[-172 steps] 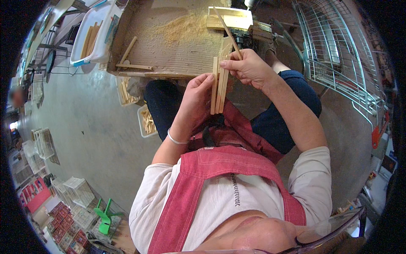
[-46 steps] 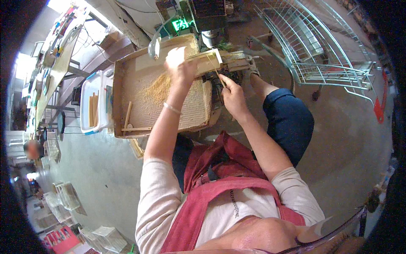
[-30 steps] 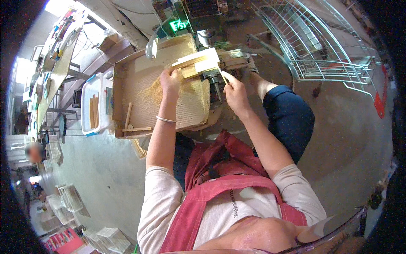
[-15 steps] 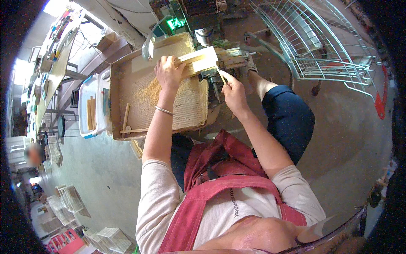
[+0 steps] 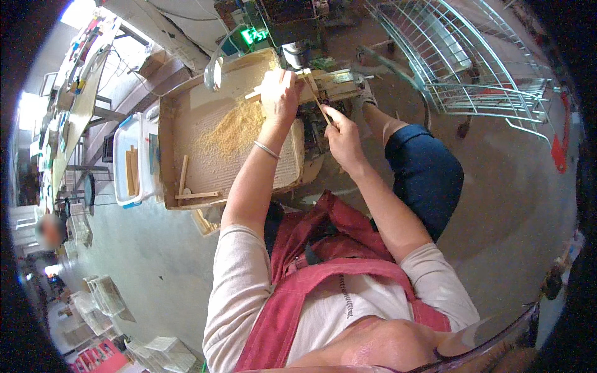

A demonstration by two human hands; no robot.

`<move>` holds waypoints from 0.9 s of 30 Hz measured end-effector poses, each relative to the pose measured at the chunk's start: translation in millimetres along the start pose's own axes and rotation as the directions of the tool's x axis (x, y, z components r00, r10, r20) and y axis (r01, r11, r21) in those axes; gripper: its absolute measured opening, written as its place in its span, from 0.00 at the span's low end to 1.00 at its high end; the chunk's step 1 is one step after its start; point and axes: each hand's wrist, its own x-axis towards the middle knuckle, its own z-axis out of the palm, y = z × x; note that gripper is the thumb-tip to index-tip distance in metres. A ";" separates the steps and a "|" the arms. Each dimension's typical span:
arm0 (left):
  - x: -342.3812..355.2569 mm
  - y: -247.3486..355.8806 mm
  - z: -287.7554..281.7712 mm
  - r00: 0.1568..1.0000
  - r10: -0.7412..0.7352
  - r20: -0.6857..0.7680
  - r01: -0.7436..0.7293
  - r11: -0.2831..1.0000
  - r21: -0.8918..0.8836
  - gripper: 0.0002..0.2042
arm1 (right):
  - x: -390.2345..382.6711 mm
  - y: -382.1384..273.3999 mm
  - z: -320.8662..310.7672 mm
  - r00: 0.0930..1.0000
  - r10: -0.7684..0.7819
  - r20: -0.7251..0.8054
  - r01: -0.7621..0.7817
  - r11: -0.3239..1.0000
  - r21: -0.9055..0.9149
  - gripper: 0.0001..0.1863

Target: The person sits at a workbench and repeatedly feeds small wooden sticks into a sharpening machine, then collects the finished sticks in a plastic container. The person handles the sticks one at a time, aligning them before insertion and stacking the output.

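My left hand (image 5: 278, 94), a bangle at its wrist, is closed over a pale wooden piece (image 5: 252, 96) at the bench machine (image 5: 339, 84). The piece's end sticks out left of my fingers; the rest is mostly hidden under my hand. In my right hand (image 5: 343, 138) is a thin wooden stick (image 5: 315, 92), pinched near its lower end. Its upper end reaches the machine, just right of my left fingers. Below the left hand, yellowish sawdust (image 5: 233, 130) lies heaped in a shallow cardboard box (image 5: 205, 173).
Loose wooden strips (image 5: 184, 176) lie in the box's near left corner. A clear plastic bin (image 5: 122, 165) with wooden slats stands left of it. A green-lit display (image 5: 254, 35) and a lamp (image 5: 214, 73) are behind. A wire cart (image 5: 460, 68) stands at the far right.
My left hand has moved right, up to the machine, and covers most of the wooden piece. The broad pale face seen before no longer shows. My right hand has barely moved.
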 end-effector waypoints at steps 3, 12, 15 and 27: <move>-2.9 -1.3 4.8 0.998 0.035 -0.049 -0.037 0.999 -0.032 0.11 | -6.1 -14.4 -5.8 0.981 0.181 0.069 -0.190 0.971 0.145 0.25; -7.2 -4.9 10.0 0.998 0.043 -0.049 -0.046 0.997 -0.064 0.10 | -42.6 -103.4 -89.6 0.846 0.494 0.201 -0.507 0.629 0.589 0.17; -9.6 -7.5 12.3 0.995 0.064 -0.074 -0.070 0.994 -0.086 0.10 | -20.2 -137.3 -119.7 0.904 0.411 0.121 -0.412 0.757 0.507 0.10; -10.0 -8.1 12.8 0.991 0.065 -0.121 -0.080 0.989 -0.126 0.10 | 211.6 -285.4 -117.9 0.978 -0.137 -0.158 0.194 0.878 0.437 0.13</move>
